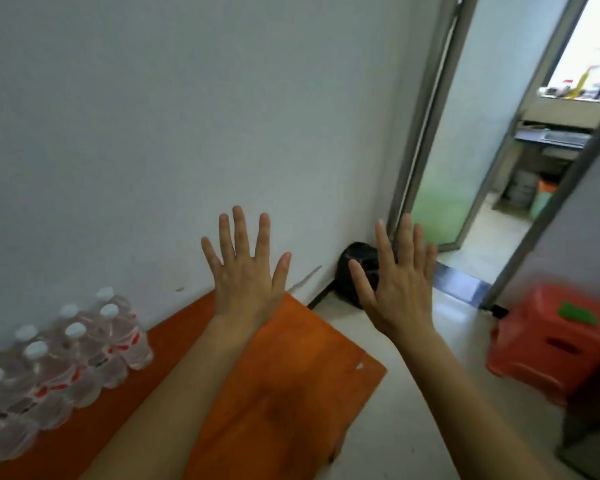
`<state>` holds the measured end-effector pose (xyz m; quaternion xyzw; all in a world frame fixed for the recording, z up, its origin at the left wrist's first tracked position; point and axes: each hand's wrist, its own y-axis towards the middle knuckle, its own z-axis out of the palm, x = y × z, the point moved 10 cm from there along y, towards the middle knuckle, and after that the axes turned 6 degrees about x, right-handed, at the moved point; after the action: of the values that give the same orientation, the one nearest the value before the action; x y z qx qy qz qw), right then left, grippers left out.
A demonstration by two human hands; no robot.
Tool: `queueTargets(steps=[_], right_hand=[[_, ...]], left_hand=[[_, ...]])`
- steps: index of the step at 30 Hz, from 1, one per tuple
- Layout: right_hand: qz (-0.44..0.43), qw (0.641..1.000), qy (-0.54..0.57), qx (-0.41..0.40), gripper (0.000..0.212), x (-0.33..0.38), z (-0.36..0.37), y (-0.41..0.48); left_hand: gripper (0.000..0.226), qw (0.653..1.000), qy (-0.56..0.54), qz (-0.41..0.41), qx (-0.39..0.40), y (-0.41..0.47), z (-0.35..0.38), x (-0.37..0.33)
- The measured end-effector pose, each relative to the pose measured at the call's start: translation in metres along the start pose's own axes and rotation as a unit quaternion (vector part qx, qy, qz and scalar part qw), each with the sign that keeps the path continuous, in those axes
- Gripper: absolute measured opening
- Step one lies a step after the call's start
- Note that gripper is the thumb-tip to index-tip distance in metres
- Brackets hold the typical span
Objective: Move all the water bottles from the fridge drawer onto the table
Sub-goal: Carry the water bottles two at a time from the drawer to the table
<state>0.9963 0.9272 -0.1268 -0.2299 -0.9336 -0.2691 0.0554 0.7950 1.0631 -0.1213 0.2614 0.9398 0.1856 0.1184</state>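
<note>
A plain white wall backs an orange desk (284, 368), where water bottles (66, 358) are already lined up at the left. Both the left hand (245, 271) and right hand (395, 282) are held up spread, nothing gripped. No fridge drawer is seen, so looks mostly done, probably.

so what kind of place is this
Probably a small back room of a home or shop: an orange table against a bare wall holds rows of water bottles, a red plastic stool stands on the tiled floor, and an open doorway leads to a cluttered room.

Head-worn view looks forward and down, close.
</note>
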Motion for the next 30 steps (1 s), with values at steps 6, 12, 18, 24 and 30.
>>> queueTargets(steps=[6, 12, 18, 24, 30], right_hand=[[0.143, 0.987, -0.050, -0.046, 0.082, -0.209, -0.133, -0.133], [0.265, 0.955, -0.122, -0.055, 0.089, -0.364, -0.223, -0.276], [0.374, 0.911, -0.160, -0.066, 0.088, -0.475, -0.266, -0.360], [0.404, 0.890, -0.206, -0.042, 0.086, -0.586, -0.279, -0.374], [0.435, 0.867, -0.243, -0.017, 0.084, -0.707, -0.313, -0.356]], left_hand=[[0.074, 0.986, -0.055, 0.148, 0.044, -0.079, 0.006, -0.254], [0.073, 0.955, -0.081, 0.274, 0.078, -0.160, 0.005, -0.457], [0.073, 0.912, -0.132, 0.379, 0.085, -0.223, 0.015, -0.609], [0.075, 0.875, -0.173, 0.437, 0.119, -0.241, 0.066, -0.746], [0.075, 0.838, -0.196, 0.484, 0.158, -0.232, 0.098, -0.896]])
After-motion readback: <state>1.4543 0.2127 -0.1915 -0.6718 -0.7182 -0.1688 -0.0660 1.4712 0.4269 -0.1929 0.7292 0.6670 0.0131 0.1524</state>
